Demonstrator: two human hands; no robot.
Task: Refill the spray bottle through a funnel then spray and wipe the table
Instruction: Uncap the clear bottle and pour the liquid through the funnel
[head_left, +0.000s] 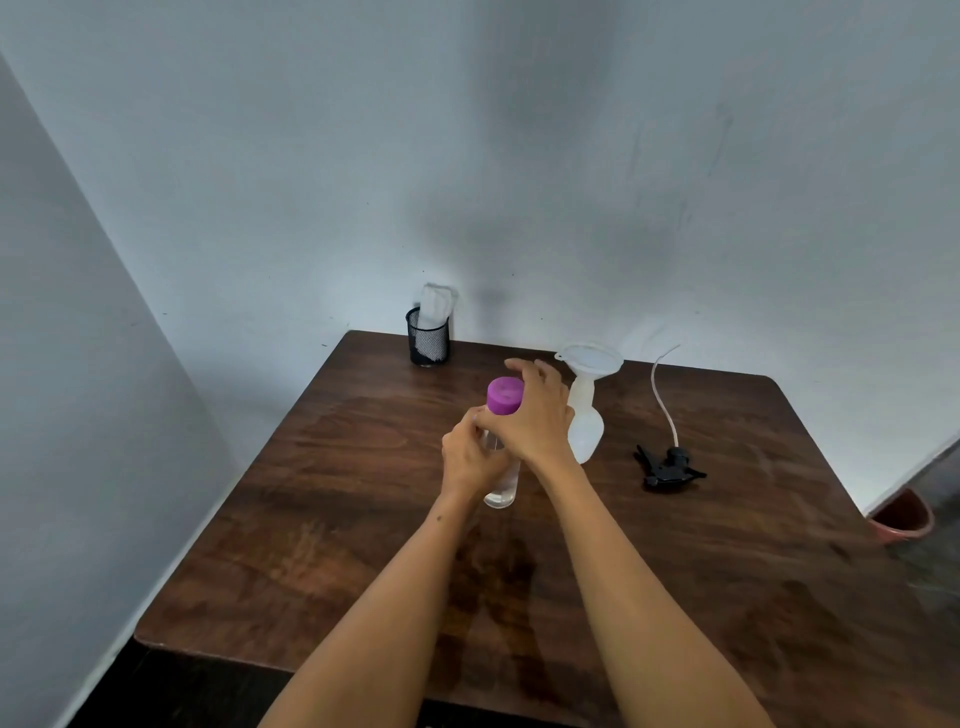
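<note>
Opening the supply: the left hand (470, 457) grasps the body of a clear water bottle (501, 483) standing mid-bench (311, 519), while the right hand (535, 415) curls around its purple cap (504, 396), apparently to unscrew it. Just right of the water bottle stands the translucent spray bottle (587, 431) with a white funnel (589, 360) already seated in its neck, and farther right lies the black trigger head (670, 467) with its dip tube; behind the water bottle, a mesh cup (427, 338) holds a white cloth (435, 306). The next move likely calls for lifting the cap off, then tilting the water bottle steadily over the funnel; no brand, label or writing is legible.
</note>
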